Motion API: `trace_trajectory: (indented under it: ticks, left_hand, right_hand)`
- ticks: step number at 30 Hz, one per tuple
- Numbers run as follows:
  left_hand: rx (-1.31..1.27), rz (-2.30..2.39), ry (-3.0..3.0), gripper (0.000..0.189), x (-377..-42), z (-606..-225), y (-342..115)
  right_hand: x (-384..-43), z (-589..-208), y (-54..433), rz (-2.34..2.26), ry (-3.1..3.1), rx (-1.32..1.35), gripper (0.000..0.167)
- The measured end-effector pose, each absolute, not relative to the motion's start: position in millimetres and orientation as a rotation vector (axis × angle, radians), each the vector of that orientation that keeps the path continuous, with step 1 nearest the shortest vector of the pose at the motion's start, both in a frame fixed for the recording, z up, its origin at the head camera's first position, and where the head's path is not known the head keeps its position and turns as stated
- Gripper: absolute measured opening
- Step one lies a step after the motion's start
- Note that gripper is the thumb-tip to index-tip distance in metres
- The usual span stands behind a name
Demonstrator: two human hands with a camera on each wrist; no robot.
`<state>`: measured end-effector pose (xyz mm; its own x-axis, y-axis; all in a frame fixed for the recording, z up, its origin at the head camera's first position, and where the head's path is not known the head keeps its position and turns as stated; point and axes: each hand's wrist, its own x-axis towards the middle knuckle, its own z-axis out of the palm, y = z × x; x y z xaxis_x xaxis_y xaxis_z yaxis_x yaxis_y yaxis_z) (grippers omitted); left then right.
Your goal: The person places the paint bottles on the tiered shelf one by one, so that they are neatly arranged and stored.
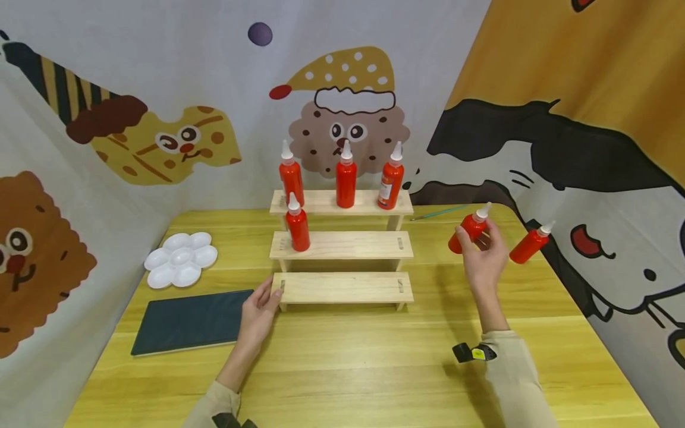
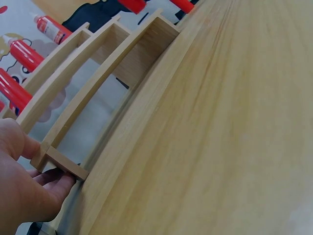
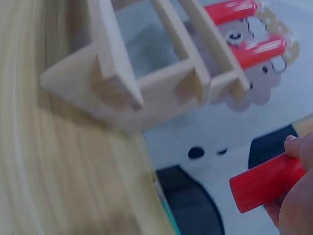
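Note:
My right hand (image 1: 486, 261) grips a red squeeze bottle (image 1: 471, 230) with a white nozzle, held tilted to the right of the wooden tiered rack (image 1: 342, 288). The right wrist view shows this bottle's base (image 3: 259, 186) lifted above the table. At the left end of the lowest shelf, my left hand (image 1: 258, 312) holds the rack, thumb at the shelf's edge and fingers around the end piece (image 2: 66, 161). Three red bottles stand along the top shelf, one of them in the middle (image 1: 346, 181). Another bottle (image 1: 298, 229) stands at the left of the second shelf.
One more red bottle (image 1: 530, 244) stands at the table's right side. A thin green brush (image 1: 440, 213) lies behind the rack's right end. On the left are a white flower-shaped palette (image 1: 181, 259) and a dark flat board (image 1: 189, 321). A printed curtain (image 1: 214, 59) surrounds the table.

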<state>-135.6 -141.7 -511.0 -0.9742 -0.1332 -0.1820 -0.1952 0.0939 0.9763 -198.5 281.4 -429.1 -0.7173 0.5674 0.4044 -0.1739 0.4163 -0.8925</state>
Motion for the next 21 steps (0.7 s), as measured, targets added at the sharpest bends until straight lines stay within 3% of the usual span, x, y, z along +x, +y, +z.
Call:
trace_trajectory:
  ticks: [21]
  left_hand:
    - [-0.32,2.059,2.291,0.057,-136,-512,-143]
  right_hand:
    - [-173,-374,178,1.508,-1.996,0.157,0.042]
